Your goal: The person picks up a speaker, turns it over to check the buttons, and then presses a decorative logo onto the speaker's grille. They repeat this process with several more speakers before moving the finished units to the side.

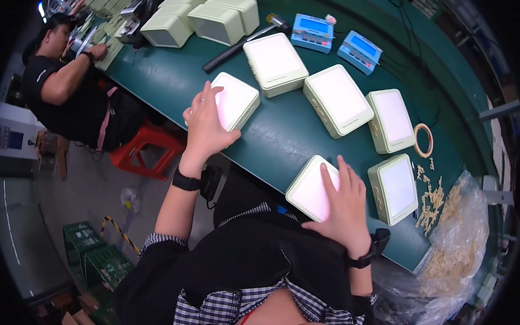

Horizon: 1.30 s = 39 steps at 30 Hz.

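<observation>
My left hand (207,123) rests on the left edge of a pale green box with a glowing white face (239,101), its fingers stretched out and the thumb near the lower corner. Over another lit box (309,187) at the table's near edge, my right hand (344,205) lies with its fingers spread on the bright face. Both boxes sit on the green table (266,148). More boxes of this kind with bright faces lie beyond: one at the top (275,60), one beside it (339,99), and two on the right (392,118), (394,187).
Two blue devices with screens (312,32), (359,51) stand at the back, near a black-handled hammer (238,50). Several pale boxes (216,20) are stacked far left. A tape roll (423,139) and a plastic bag (458,238) lie right. A co-worker (59,87) sits left near a red stool (149,150).
</observation>
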Tool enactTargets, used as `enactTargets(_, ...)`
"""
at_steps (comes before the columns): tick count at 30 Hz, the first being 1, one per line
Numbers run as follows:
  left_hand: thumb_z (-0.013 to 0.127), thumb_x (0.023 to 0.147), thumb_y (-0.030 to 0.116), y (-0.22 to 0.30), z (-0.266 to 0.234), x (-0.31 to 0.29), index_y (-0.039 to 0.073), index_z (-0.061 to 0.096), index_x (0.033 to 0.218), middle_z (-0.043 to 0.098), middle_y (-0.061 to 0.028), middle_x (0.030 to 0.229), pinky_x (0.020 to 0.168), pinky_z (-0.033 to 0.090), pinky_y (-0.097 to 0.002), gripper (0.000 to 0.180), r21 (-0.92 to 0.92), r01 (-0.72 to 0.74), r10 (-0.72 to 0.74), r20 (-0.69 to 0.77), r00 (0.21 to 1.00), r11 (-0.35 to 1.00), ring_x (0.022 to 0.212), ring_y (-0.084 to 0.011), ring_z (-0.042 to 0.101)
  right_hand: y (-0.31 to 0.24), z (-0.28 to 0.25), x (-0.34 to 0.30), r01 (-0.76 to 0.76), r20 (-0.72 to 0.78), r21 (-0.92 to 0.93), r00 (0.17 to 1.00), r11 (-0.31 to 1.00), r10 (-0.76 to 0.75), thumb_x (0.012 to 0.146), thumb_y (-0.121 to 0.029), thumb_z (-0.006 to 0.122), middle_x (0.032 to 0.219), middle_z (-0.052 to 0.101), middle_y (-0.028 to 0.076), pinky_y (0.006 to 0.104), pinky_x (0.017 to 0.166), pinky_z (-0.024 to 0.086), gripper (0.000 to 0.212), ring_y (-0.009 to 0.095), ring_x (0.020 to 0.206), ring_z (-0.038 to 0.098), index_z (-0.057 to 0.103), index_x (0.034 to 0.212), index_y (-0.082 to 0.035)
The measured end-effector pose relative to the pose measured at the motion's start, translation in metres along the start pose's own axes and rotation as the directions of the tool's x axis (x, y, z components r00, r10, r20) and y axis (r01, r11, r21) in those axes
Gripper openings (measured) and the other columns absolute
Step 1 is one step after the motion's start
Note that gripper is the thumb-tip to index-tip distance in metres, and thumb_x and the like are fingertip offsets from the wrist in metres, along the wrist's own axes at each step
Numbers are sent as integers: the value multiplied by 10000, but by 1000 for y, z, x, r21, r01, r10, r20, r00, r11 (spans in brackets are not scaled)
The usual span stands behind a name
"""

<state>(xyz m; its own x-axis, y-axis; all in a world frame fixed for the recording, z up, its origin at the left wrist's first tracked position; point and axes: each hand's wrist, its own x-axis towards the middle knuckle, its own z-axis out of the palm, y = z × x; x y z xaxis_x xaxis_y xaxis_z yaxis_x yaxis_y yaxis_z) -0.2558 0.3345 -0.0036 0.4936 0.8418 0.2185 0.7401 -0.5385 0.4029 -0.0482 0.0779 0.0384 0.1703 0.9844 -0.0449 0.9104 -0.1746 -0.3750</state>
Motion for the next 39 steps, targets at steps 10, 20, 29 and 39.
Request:
enactTargets(10, 765, 528, 201, 4, -4, 2, 108, 368, 1396, 340, -282, 1483, 1054, 270, -517, 959, 35, -8, 7, 40, 999, 999, 1353, -408, 355, 12, 12, 9, 22, -192, -9, 981, 1000, -23, 491, -333, 841, 1403, 436, 193, 459, 1012, 341, 928, 388, 1196, 454, 556, 1364, -206)
enactTargets(20, 737, 482, 169, -3, -12, 2, 113, 276, 1456, 287, -275, 1513, 1092, 226, -512, 1079, -3, -50, 50, 163, 985, 999, 1401, -426, 275, 16, 13, 23, -37, -245, 1, 969, 999, 37, 484, -333, 842, 1378, 454, 162, 454, 1004, 345, 957, 366, 1196, 460, 533, 1379, -191)
enactTargets(29, 749, 494, 159, -3, -15, 2, 126, 289, 1438, 270, -326, 1503, 1073, 231, -537, 1050, -27, -45, 49, 152, 987, 999, 1402, -438, 264, 17, 13, 25, -34, -242, -6, 970, 999, 31, 473, -320, 847, 1378, 457, 159, 449, 997, 347, 964, 363, 1201, 464, 534, 1372, -167)
enactTargets(39, 765, 497, 162, -4, -13, 1, 125, 284, 1437, 282, -319, 1499, 1077, 224, -563, 1056, -29, -39, 43, 155, 987, 999, 1394, -441, 279, 16, 13, 25, -20, -256, -14, 967, 1000, 16, 460, -302, 855, 1374, 460, 162, 446, 992, 347, 964, 358, 1209, 464, 541, 1357, -145)
